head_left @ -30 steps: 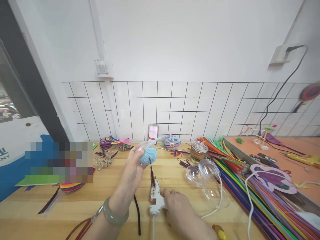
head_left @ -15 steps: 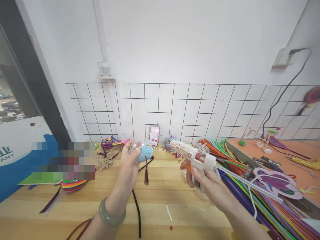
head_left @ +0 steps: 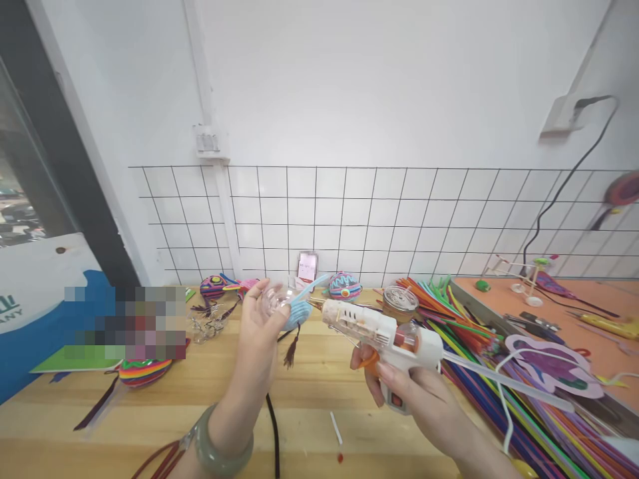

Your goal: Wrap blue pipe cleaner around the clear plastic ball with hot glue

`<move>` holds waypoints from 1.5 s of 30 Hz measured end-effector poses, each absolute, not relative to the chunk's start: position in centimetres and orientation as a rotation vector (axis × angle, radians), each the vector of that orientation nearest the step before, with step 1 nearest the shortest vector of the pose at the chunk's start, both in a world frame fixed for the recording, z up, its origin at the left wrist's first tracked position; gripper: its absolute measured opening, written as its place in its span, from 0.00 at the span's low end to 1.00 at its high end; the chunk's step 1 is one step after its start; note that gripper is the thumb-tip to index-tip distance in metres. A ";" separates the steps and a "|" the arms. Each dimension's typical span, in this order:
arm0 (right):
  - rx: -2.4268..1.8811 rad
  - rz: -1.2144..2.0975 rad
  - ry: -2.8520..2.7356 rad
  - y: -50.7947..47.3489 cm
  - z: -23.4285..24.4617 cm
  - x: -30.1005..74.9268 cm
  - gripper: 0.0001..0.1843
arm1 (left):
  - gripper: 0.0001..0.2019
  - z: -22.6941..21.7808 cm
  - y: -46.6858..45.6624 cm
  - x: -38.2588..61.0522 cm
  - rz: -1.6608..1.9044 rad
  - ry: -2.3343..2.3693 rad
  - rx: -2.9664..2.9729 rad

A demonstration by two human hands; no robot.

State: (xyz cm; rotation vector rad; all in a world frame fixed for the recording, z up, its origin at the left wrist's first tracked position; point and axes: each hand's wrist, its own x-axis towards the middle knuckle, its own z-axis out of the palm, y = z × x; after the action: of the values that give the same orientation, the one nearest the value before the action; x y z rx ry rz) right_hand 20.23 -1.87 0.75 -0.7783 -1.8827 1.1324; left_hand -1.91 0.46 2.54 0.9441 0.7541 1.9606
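Note:
My left hand [head_left: 259, 332] is raised above the wooden table [head_left: 164, 406], closed round a clear plastic ball half-wrapped in light blue pipe cleaner [head_left: 292, 309]; a dark red tassel [head_left: 289, 351] hangs from it. My right hand [head_left: 404, 386] grips a white hot glue gun [head_left: 379, 329] by its handle, a finger on the orange trigger. The gun's nozzle points left and sits right beside the blue wrapping. A clear glue stick sticks out of the gun's back to the right.
A heap of coloured pipe cleaners [head_left: 479, 352] fills the table's right side. A small glass jar [head_left: 399, 303] and finished wrapped balls [head_left: 344, 286] stand near the wire grid wall. A dark pipe cleaner [head_left: 273, 426] lies below my left wrist. An orange board [head_left: 574, 299] holds craft pieces.
My right hand picked the glue gun up off the table, lifted it, and brought its nozzle leftward to the blue-wrapped ball. My left hand turned the ball slightly.

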 end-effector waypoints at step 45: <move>-0.837 1.090 -1.944 -2.6 2.6 20.4 0.25 | 0.28 3.0 -0.5 -1.7 1.995 0.714 1.100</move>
State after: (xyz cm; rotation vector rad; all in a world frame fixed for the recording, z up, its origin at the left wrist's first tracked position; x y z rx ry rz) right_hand 20.41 -2.57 2.63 -0.8372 -1.9437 1.0895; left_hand -1.74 -0.51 2.95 1.0996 0.7141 1.9945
